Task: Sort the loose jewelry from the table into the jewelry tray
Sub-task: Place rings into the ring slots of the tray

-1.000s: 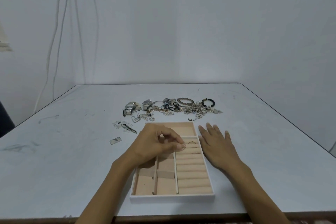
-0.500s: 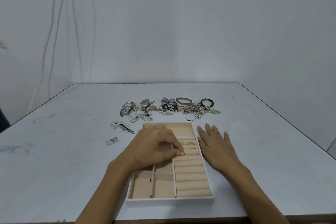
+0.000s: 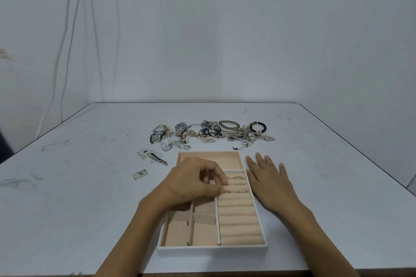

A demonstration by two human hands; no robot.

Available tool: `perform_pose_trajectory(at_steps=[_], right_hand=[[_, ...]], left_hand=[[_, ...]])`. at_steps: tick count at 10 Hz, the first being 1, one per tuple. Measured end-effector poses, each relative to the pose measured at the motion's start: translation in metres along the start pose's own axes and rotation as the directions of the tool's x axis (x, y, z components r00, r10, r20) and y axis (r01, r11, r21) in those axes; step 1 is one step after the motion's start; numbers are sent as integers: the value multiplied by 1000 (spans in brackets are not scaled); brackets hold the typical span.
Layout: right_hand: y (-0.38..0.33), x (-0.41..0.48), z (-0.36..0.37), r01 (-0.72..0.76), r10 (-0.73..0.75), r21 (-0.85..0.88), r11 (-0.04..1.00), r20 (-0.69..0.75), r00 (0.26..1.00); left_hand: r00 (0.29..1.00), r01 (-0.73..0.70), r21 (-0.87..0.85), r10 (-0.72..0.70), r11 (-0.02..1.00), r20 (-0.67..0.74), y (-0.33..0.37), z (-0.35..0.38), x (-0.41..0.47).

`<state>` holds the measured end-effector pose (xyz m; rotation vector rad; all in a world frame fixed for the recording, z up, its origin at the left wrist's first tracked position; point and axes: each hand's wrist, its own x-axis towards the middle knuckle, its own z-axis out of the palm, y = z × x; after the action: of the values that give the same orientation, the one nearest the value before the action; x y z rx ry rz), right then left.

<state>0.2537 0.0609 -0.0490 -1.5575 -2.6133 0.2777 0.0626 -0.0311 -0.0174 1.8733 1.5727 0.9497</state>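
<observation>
L hand [image 3: 195,183]: thumb and forefinger pinch a small ring [image 3: 226,191], seating it in a slot of the ring rolls [image 3: 238,211] in the jewelry tray [image 3: 211,250]. Fingertips now approx. one row nearer than 1 s ago. R hand [image 3: 269,183] flat, fingers spread, beside tray wall, unmoved. Most loose jewelry [image 3: 211,134] on table [image 3: 315,164] beyond tray; sorting at early stage.

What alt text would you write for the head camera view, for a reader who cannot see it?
A person's left hand pinches a ring at the ring rolls of a beige jewelry tray, while the right hand lies flat on the table beside it. Watches, bracelets and chains lie loose behind the tray.
</observation>
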Motion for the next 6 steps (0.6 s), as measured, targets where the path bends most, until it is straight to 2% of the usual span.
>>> perform_pose_trajectory(at_steps=[1,3,4,5,6], right_hand=[[-1,0,-1,-2,2,4,1000,5,1000],[-1,-1,-1,-5,5,-4,1000,10,1000],[-1,-1,-1,-4,4,-7,1000,13,1000],[-1,0,-2,0,0,-1,1000,12,1000],[0,0,-4,-1,1,4,1000,14,1000]], left_hand=[[999,35,-98,-34,995,15,0,1,1],[997,72,-131,-67,989,37,5,-8,0],[964,156,-105,-174,982,-201,-2,-25,7],[860,245,-145,-284,959,-423,-27,-55,20],[782,409,-22,-363,912,-507,-58,-81,34]])
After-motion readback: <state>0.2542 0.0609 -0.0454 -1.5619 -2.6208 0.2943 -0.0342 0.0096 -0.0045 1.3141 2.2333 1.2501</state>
